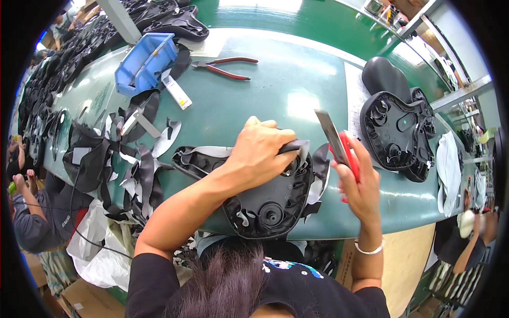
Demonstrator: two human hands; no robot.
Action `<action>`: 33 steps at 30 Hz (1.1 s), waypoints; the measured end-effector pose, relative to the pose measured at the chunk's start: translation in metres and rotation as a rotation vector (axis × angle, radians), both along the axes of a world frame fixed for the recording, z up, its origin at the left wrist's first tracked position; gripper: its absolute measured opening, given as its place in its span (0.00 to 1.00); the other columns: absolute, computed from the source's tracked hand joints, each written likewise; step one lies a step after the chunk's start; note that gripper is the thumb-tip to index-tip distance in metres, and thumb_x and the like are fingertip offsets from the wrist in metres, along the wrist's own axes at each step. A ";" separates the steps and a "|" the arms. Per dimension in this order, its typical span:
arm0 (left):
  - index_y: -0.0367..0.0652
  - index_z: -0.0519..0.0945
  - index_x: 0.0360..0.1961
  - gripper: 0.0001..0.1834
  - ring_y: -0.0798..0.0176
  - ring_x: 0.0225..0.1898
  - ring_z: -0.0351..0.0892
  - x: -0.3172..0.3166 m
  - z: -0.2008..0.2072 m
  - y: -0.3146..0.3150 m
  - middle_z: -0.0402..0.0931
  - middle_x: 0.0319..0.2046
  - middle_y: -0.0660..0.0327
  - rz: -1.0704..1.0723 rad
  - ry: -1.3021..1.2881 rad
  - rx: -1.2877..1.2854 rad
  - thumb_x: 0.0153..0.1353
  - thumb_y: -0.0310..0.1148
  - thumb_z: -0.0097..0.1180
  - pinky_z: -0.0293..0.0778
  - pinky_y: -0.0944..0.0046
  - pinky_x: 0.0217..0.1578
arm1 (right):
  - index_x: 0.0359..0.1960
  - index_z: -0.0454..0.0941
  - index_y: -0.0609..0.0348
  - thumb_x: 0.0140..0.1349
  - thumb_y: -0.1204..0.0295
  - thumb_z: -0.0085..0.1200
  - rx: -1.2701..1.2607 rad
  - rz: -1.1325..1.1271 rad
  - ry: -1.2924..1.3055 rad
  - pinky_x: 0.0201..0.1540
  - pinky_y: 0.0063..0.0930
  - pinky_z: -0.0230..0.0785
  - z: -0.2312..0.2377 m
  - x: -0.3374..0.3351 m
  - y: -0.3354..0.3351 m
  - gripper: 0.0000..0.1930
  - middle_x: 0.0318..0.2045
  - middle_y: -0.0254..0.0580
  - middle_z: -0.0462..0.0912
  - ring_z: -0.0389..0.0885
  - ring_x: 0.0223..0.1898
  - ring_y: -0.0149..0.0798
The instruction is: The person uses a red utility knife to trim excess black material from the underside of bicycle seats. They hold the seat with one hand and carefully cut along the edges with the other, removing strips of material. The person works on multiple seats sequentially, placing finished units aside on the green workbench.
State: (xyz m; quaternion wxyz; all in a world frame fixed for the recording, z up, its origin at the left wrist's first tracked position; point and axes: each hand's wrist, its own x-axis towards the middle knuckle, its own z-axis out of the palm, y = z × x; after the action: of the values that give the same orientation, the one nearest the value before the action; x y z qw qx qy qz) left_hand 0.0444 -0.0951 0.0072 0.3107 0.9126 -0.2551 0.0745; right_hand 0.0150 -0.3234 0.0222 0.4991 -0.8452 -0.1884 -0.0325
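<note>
Upside down at the table's front edge lies a black saddle (260, 196), its hollow plastic underside showing and its cover folded in around the rim. Across its far part reaches my left hand (261, 146), fingers closed on a flap of the saddle cover (297, 147), dark outside and pale inside. To the right of the saddle, my right hand (360, 180) is raised and wrapped round a red utility knife (334, 139). Its wide grey blade points up and away from me, apart from the saddle. A black and white offcut (318, 175) lies between the saddle and the knife hand.
Red-handled pliers (228, 66) and a blue bin (143, 66) lie at the far side. Black and white scraps (140, 175) heap at left. Finished-looking saddles (397, 127) stack at right, beside a white cloth (448, 172). A co-worker (40, 212) sits at far left.
</note>
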 end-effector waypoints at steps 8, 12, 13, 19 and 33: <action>0.43 0.83 0.27 0.07 0.60 0.26 0.66 0.004 0.003 0.005 0.72 0.21 0.60 -0.017 0.160 -0.223 0.53 0.33 0.57 0.59 0.62 0.39 | 0.64 0.67 0.42 0.54 0.73 0.60 -0.654 0.213 -0.263 0.18 0.32 0.62 -0.002 0.003 -0.014 0.33 0.19 0.35 0.69 0.71 0.17 0.38; 0.40 0.80 0.25 0.08 0.63 0.28 0.69 0.011 0.003 0.015 0.74 0.24 0.63 -0.013 0.299 -1.107 0.55 0.32 0.54 0.62 0.67 0.39 | 0.65 0.65 0.46 0.59 0.70 0.58 -0.619 -0.002 -0.122 0.17 0.36 0.62 -0.007 -0.066 0.003 0.31 0.18 0.38 0.70 0.70 0.14 0.41; 0.40 0.80 0.25 0.07 0.63 0.28 0.70 0.009 0.008 0.018 0.75 0.25 0.62 -0.010 0.323 -1.224 0.55 0.31 0.54 0.62 0.67 0.39 | 0.65 0.65 0.47 0.60 0.69 0.56 -0.631 -0.056 -0.049 0.17 0.37 0.62 -0.005 -0.080 0.011 0.30 0.18 0.39 0.70 0.71 0.14 0.42; 0.41 0.76 0.24 0.05 0.66 0.29 0.71 0.010 0.030 0.017 0.74 0.29 0.63 -0.048 0.166 -0.767 0.48 0.28 0.60 0.66 0.68 0.33 | 0.64 0.66 0.45 0.64 0.67 0.52 -0.705 -0.135 -0.080 0.17 0.41 0.60 0.008 -0.054 0.020 0.25 0.17 0.43 0.72 0.72 0.14 0.47; 0.34 0.83 0.42 0.26 0.66 0.48 0.73 -0.002 0.009 0.038 0.79 0.43 0.58 0.355 0.766 -1.400 0.67 0.50 0.47 0.67 0.64 0.52 | 0.56 0.75 0.37 0.56 0.70 0.57 -1.017 0.084 -0.237 0.23 0.37 0.63 0.035 0.018 0.005 0.24 0.19 0.40 0.76 0.75 0.20 0.43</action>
State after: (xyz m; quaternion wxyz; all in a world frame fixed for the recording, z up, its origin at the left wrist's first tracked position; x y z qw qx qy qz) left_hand 0.0427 -0.0574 0.0163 0.8579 0.4962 0.1229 -0.0526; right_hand 0.0328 -0.3181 0.0573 0.0020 -0.9630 -0.2694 -0.0121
